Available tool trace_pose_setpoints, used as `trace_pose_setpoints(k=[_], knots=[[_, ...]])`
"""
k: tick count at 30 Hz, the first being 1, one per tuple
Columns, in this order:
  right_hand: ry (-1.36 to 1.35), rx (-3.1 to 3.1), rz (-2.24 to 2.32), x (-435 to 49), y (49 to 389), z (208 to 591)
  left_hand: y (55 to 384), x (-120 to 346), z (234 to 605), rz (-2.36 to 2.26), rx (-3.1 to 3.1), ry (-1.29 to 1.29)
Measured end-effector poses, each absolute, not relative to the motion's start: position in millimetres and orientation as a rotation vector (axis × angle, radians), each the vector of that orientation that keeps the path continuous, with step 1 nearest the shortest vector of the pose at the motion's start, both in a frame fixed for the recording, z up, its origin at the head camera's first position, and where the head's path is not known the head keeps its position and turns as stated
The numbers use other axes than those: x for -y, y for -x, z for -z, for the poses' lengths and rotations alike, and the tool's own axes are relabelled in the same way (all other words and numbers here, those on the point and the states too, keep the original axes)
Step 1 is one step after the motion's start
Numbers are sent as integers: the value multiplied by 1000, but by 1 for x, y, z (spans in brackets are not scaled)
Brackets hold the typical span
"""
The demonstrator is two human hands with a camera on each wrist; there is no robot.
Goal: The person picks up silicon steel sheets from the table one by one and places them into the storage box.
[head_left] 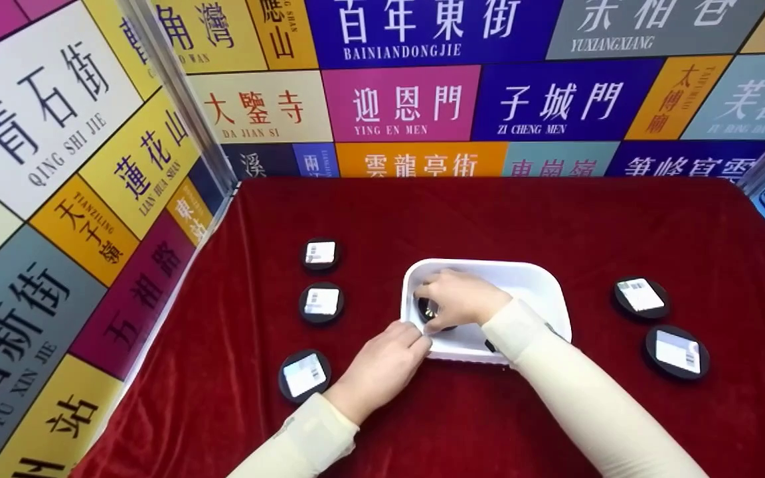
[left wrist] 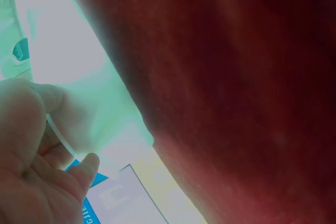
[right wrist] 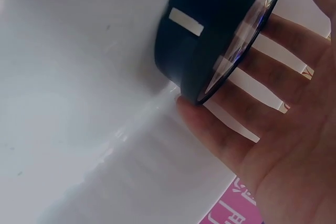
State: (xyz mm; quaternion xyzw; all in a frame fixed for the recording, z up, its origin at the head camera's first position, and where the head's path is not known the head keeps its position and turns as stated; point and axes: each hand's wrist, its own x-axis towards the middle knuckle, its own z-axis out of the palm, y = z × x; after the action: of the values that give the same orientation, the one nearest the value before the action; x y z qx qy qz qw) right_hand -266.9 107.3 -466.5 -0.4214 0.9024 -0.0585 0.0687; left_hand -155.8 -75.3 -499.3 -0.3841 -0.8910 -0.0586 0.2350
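Note:
A white plastic tray stands at mid-table. At its near left corner my left hand grips the rim; in the left wrist view the thumb lies on one side of the wall and fingers on the other. Inside the tray's left part, my right hand holds a round black case with a clear top. The right wrist view shows it tilted, fingers along its edge and a small white label on its side. Something small and dark shows below the right wrist; its kind is hidden.
Three black discs with white labels lie in a column left of the tray. Two similar labelled discs lie to its right. Dark red cloth covers the table, and panels with printed signs border the back and sides.

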Motion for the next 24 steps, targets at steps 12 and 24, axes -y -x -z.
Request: trace_pose_setpoints(k=[12,24], knots=[[1226,-2713,204,-106,266,464,156,75,499,172,2434,1054],[1251,-2720,226,-110,266,454,156,75,499,164,2438,1058]])
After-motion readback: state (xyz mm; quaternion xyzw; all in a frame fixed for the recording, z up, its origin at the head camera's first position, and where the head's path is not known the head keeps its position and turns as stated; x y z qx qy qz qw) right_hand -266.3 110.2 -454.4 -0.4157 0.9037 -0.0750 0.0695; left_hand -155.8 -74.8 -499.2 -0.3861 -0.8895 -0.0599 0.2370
